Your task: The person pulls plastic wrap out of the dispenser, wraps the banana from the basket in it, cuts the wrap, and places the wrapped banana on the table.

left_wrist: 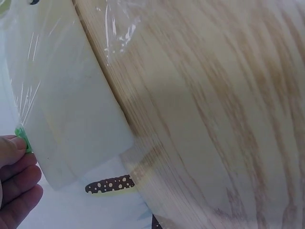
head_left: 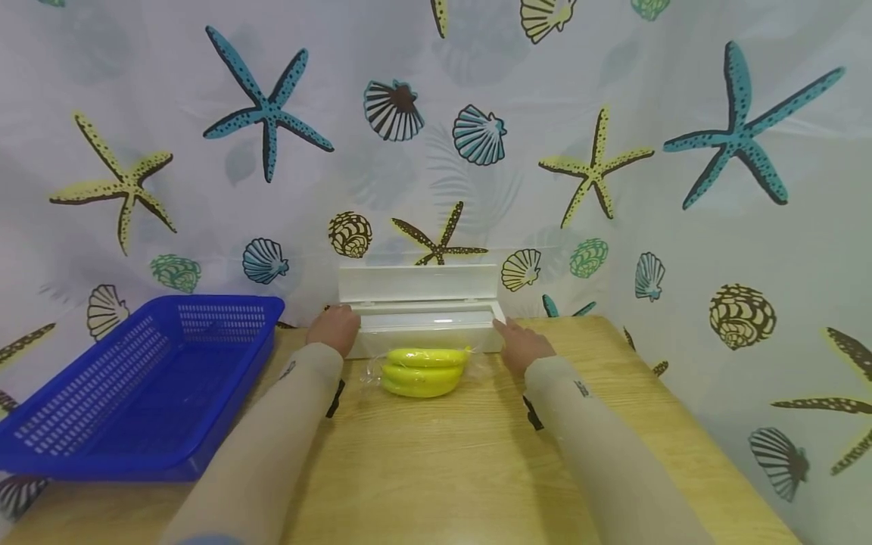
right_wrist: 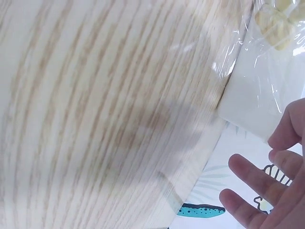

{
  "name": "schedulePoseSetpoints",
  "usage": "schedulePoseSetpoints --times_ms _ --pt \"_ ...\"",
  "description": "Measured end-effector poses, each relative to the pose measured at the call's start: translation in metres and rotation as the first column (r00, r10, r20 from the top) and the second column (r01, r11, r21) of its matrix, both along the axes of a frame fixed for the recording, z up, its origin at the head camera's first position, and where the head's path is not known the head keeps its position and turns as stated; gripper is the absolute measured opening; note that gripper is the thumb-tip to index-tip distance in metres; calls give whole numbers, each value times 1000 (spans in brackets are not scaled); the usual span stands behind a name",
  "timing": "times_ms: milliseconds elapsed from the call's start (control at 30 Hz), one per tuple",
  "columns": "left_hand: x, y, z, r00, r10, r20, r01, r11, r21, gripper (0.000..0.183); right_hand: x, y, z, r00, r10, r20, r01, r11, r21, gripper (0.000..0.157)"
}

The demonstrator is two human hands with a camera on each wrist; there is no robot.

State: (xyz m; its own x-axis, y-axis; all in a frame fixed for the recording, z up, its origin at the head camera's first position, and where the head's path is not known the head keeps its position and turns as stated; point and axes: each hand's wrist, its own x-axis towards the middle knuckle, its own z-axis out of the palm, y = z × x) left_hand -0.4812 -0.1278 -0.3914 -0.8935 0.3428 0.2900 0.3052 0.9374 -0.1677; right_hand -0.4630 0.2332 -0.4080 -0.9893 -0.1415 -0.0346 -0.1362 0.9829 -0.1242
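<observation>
A long white cling film dispenser (head_left: 436, 341) stands at the back of the table with its lid (head_left: 418, 284) raised. In front of its lower edge lies a bunch of yellow bananas (head_left: 424, 375) under clear cling film (head_left: 477, 366). At the dispenser's left end, my left hand (head_left: 335, 330) pinches a small green slide cutter (left_wrist: 24, 139) between thumb and fingers; creases in the film run towards it. At the right end is my right hand (head_left: 523, 347), thumb and index finger together at the film by the box corner. Its other fingers (right_wrist: 252, 174) are spread.
A blue perforated basket (head_left: 204, 424) stands on the left of the wooden table (head_left: 422, 484). Behind and to the right hangs a white sheet (head_left: 436, 174) with starfish and shells, close behind the dispenser.
</observation>
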Motion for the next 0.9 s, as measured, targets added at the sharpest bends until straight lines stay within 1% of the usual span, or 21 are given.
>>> schedulePoseSetpoints --times_ms 67,233,300,400,567,767,900 --pt "1 3 1 1000 1 20 -1 1000 -1 16 2 -1 1 1000 -1 10 1 1000 -9 61" --pt "2 10 2 999 29 44 -28 999 -24 15 6 -4 5 999 -11 31 12 999 -31 60" --pt "2 13 2 999 34 40 -33 999 -28 15 5 -4 5 999 -14 33 15 999 -34 60" --pt "2 17 2 999 24 34 -24 1000 -16 15 3 -3 3 999 -12 30 13 999 -30 60" --pt "1 24 2 998 7 57 -6 1000 -11 15 -1 0 -3 1000 -5 27 6 999 -34 61" --pt "-3 30 2 999 16 49 -16 1000 8 15 -5 1 -5 1000 -8 23 10 999 -49 62" --pt "-5 33 2 999 13 53 -13 1000 12 15 -7 2 -6 1000 -3 17 4 999 -40 63"
